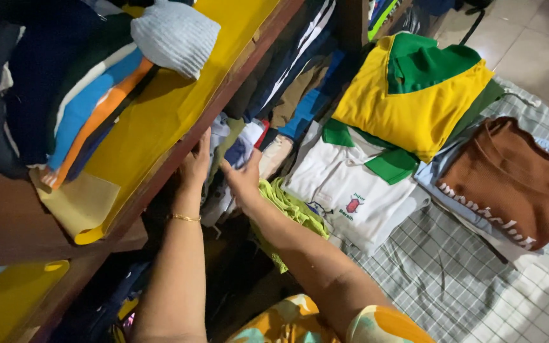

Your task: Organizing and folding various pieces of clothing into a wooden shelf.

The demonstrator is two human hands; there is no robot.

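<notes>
My left hand [196,164] reaches under the wooden shelf edge [179,152] into a stack of folded clothes [239,149], its fingers pressed against the pile. A thin gold bracelet circles that wrist. My right hand [244,181] grips the same stack from the right side, fingers tucked between the garments. A lime-green cloth [290,206] lies beneath my right forearm. What the fingertips hold inside the pile is hidden.
Folded clothes [77,95] and a grey knit cap [174,35] sit on the yellow-lined upper shelf [160,114]. On a checked cloth [452,267] at right lie a yellow and green shirt [414,95], a white shirt [351,190] and a brown garment [509,178].
</notes>
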